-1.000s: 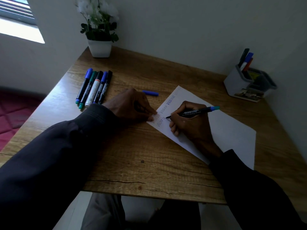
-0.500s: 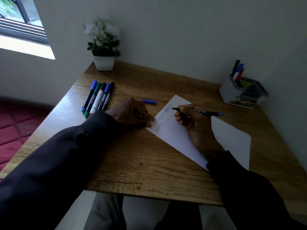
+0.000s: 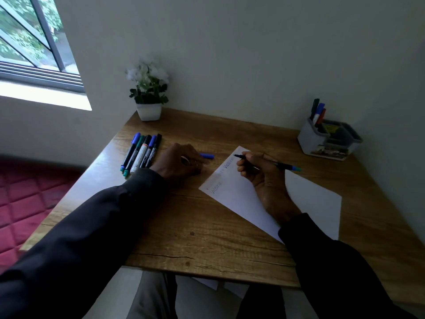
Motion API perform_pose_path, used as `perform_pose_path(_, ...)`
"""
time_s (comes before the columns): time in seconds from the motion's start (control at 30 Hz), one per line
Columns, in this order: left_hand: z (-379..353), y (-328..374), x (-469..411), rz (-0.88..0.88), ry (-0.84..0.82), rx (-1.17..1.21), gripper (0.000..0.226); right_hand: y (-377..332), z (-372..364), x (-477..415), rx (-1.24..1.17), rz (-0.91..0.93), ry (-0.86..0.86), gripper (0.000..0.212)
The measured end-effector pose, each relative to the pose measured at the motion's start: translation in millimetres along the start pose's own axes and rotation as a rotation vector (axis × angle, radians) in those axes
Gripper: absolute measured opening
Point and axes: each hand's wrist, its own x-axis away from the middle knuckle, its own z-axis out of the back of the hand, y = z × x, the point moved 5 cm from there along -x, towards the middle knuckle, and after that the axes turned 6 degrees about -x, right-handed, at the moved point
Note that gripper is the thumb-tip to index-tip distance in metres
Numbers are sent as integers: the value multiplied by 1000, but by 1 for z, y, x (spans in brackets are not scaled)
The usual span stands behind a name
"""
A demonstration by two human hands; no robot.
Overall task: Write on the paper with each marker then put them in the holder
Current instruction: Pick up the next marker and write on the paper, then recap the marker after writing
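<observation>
right hand [image 3: 259,178] holding an uncapped marker [image 3: 266,162] over the paper [image 3: 310,203]

from where i stand, its fingers and thumb are curled round the dark barrel, the tip pointing at the sheet's far corner; i can't tell if it touches. the paper lies angled on the wooden table [image 3: 184,226], with writing along its left edge. the left hand [image 3: 181,161] rests on the wood just left of the sheet, fingers loosely curled, tips at a blue cap [image 3: 207,155]; whether it grips the cap i can't tell. five markers [image 3: 141,153] lie side by side further left. the holder [image 3: 322,141] sits at the far right corner with three markers standing in it. a potted plant [image 3: 149,93] stands by the wall.
</observation>
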Motion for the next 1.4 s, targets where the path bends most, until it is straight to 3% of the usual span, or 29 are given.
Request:
perform_pose_path(0.1, 1, -4, -10, 86, 169, -29, 29, 1, -2, 2, -89, -45, -24, 19)
perform_pose_path(0.27, -6, -5, -23, 189, 118, -134, 19, -5, 4, -4, -51, -2, 41, 9)
perform_pose_path(0.47, -3, 11, -18, 135, 108, -132, 17, -9, 6, -7, 90, 46, 2, 7)
perform_pose_path(0.6, 1, 15, -8, 94, 159, 38, 20, -10, 6, -9, -12, 3, -38, 24)
perform_pose_path(0.97, 24, 53, 10, 1, 326, 241, 21, -48, 6, 4, 152, 263, -72, 8)
perform_pose_path(1.4, 26, 72, 14, -62, 340, 229, 23, -64, 8, 11, 121, 220, -159, 13)
